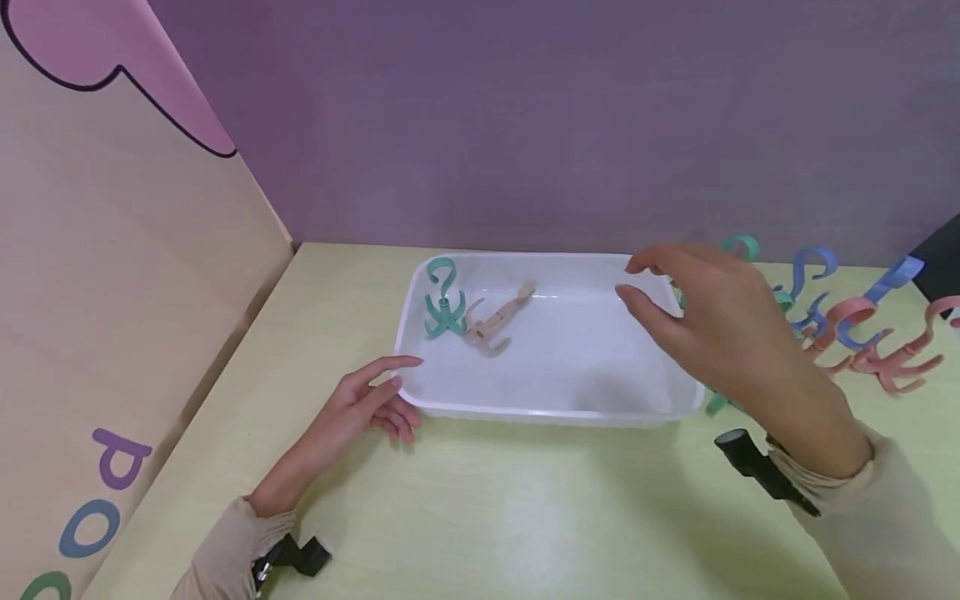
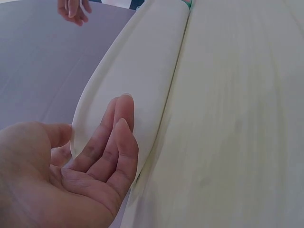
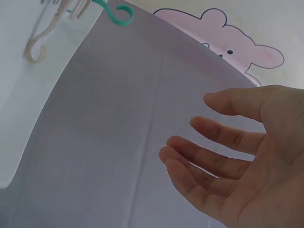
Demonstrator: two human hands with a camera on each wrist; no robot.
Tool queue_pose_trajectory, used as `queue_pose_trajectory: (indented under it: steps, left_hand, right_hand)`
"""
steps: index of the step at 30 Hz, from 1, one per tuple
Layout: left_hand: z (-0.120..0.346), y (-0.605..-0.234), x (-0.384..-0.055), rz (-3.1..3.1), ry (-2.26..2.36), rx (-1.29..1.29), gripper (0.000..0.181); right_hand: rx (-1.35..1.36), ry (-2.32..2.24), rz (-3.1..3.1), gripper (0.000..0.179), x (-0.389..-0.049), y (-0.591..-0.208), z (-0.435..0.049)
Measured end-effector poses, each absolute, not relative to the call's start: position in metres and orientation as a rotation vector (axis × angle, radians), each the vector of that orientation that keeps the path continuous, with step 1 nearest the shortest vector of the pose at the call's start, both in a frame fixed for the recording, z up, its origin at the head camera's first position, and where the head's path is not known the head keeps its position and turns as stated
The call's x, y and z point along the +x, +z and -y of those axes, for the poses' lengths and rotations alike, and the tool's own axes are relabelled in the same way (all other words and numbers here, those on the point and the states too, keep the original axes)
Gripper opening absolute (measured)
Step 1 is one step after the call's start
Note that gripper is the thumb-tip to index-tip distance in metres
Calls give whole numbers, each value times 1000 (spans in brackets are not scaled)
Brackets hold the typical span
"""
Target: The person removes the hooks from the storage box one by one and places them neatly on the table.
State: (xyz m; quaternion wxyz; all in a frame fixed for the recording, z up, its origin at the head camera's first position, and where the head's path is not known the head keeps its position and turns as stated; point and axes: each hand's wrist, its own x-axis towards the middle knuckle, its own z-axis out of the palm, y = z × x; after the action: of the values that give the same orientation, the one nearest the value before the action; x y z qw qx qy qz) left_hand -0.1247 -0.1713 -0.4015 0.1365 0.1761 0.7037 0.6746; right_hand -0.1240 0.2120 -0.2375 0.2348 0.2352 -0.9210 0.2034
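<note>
A white plastic tray (image 1: 540,413) stands on the table. At its near left corner my left hand (image 1: 360,404) holds the rim, thumb and index finger at the edge, the other fingers (image 2: 124,142) along the outer wall. Inside the tray's left half are a green hook (image 1: 446,312) with several curved prongs and a beige one (image 1: 498,321) lying tilted beside it. My right hand (image 1: 720,321) hovers over the tray's right end, thumb and fingers apart, nothing between them. Its fingers (image 3: 209,161) are loosely bent in the right wrist view.
Right of the tray sit more pronged hooks: blue ones (image 1: 813,271), pink ones (image 1: 892,362) and green ones (image 1: 741,243), partly hidden by my right hand. A purple panel (image 1: 525,125) rises behind the table; a cream panel (image 1: 112,250) stands left. A black object (image 1: 941,258) is at far right.
</note>
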Motion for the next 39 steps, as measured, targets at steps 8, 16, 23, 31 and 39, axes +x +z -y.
queue_pose_trajectory:
  steps: [8, 16, 23, 31, 39]
  left_hand:
    - [167, -403, -127, -2032, 1956, 526, 40]
    - [163, -404, -131, -2021, 1963, 554, 40]
    - [163, -403, -132, -2000, 1972, 551, 41]
    - [162, -405, -134, -2007, 1975, 530, 40]
    - [157, -408, -138, -2000, 1982, 565, 42]
  right_hand:
    - [766, 471, 2582, 19, -144, -238, -188]
    - [893, 329, 2604, 19, -163, -238, -161]
    - [914, 226, 2723, 21, -204, -250, -137]
    - [919, 153, 2896, 25, -251, -274, -118]
    - [1066, 145, 2994, 26, -278, -298, -125]
